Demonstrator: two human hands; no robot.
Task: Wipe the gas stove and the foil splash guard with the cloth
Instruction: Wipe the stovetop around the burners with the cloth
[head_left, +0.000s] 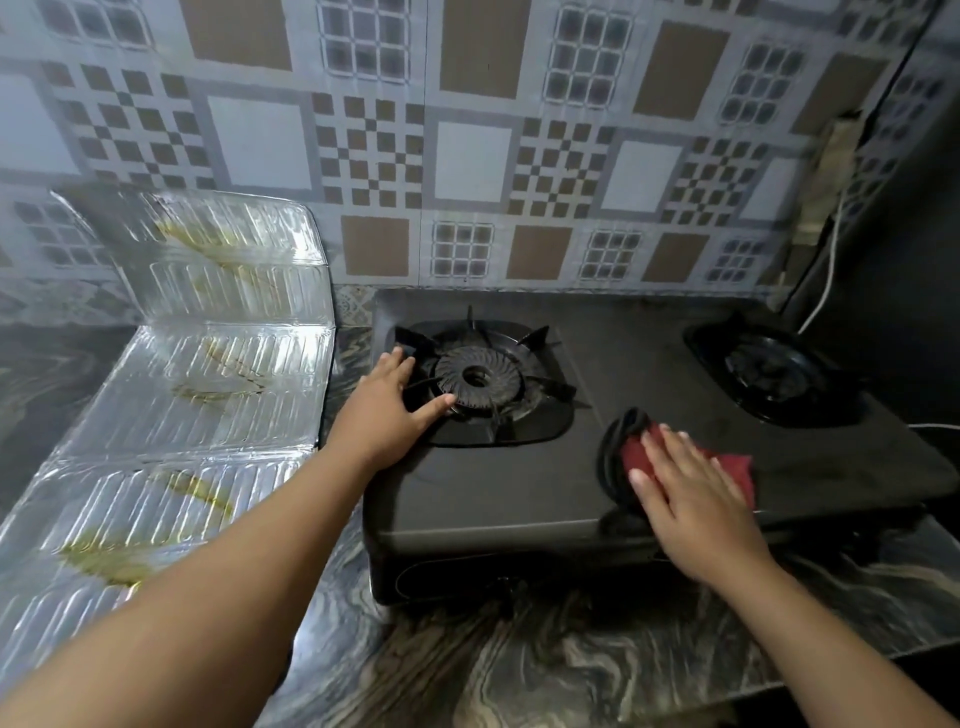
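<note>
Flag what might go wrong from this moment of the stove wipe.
The left hand rests on the loose black burner grate; leaning on it may shift it. The right hand presses the dark red cloth flat beside a dark round knob-like part, which may snag it. The yellow-stained silver foil splash guard may go unwiped.

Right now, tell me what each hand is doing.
Left hand: open, fingers resting on the left burner grate.
Right hand: open, flat fingers pressing the red cloth onto the stove top.
</note>
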